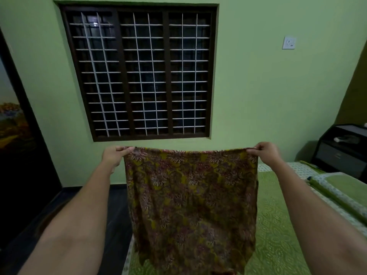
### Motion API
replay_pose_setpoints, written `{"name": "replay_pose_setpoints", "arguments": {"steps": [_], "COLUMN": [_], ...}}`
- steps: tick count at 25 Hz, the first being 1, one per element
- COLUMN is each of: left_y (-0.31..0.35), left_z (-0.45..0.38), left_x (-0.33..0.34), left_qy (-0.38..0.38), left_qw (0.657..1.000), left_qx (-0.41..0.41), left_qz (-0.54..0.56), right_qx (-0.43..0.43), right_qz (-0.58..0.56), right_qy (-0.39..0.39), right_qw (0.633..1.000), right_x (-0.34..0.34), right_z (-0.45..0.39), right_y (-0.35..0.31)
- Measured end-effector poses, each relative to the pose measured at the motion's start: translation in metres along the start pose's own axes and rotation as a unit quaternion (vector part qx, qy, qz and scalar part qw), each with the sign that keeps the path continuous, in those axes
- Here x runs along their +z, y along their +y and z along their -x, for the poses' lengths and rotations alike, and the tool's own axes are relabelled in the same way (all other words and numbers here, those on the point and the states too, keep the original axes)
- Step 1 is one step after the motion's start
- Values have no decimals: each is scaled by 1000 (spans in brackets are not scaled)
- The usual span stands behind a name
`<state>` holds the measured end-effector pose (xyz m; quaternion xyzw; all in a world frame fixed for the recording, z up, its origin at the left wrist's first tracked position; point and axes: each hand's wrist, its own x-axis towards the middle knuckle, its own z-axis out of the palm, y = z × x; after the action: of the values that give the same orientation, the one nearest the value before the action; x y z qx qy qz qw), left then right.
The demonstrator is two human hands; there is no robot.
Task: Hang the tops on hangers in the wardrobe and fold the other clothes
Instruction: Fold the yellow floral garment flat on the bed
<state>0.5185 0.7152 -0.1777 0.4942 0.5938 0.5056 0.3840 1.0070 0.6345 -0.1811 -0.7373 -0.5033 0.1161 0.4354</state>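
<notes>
A mustard-and-maroon floral garment (190, 199) hangs spread out in the air in front of me, below the window. My left hand (114, 155) pinches its top left corner. My right hand (267, 152) pinches its top right corner. The top edge is pulled nearly straight between the two hands, and the cloth drops down over the near edge of the bed. Its lower hem is ragged and runs out of view at the bottom. No hanger or wardrobe interior shows.
A bed with a green patterned cover (278, 225) lies to the right, with a green pillow (341, 187) on it. A dark bedside cabinet (341, 149) stands at the right wall. A dark door or wardrobe panel (21, 155) is at the left, with dark floor (117, 215) beside the bed.
</notes>
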Motion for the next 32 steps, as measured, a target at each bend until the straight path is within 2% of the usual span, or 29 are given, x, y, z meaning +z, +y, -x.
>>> {"name": "replay_pose_setpoints", "arguments": {"steps": [2,5,6,7,8,9,10,11,12,13,14,15,18,22,25,27,29,30,31,32], "left_y": [12,41,48,56,65,74,89,112,132,149,160,168,167,159,160,161,158,156,154,153], "left_z": [7,24,27,33,36,42,51,62,71,82,94,105,113,113,113,108,99,95,91,87], "left_x": [5,-2,-13,-27,-41,-49,-46,-31,-6,23,52,76,108,113,115,117,121,123,125,126], "left_qy": [14,3,-12,-52,-117,-176,-213,-221,-229,-245,-268,-295,-351,-375,-405,-352,-257,-215,-188,-176], "left_qw": [997,977,961,929,877,836,833,864,896,908,906,898,866,861,873,898,925,934,941,945], "left_qx": [24,61,86,128,178,219,238,251,257,273,286,283,248,241,215,227,256,266,267,260], "left_qz": [68,203,264,342,431,472,452,376,279,201,160,163,256,245,167,136,115,102,94,93], "right_qx": [40,20,-24,-95,-158,-207,-236,-248,-240,-237,-237,-238,-235,-224,-204,-203,-278,-338,-404,-462], "right_qz": [-152,-414,-486,-554,-621,-649,-666,-647,-608,-555,-510,-490,-527,-509,-494,-471,-361,-260,-135,-7], "right_qy": [15,-17,-48,-90,-130,-181,-234,-235,-228,-217,-230,-246,-310,-337,-335,-275,-148,-81,-29,3], "right_qw": [987,910,872,822,757,709,668,681,722,767,794,801,756,759,776,813,878,901,904,887], "right_x": [-1,-26,-40,-57,-71,-78,-77,-68,-55,-37,-20,-4,20,29,28,22,15,12,9,9], "right_z": [5,20,27,36,41,44,47,48,46,42,44,48,49,37,39,42,49,53,58,63], "right_y": [-8,-39,-45,-51,-56,-66,-82,-102,-124,-144,-167,-185,-204,-190,-184,-181,-178,-178,-179,-179]}}
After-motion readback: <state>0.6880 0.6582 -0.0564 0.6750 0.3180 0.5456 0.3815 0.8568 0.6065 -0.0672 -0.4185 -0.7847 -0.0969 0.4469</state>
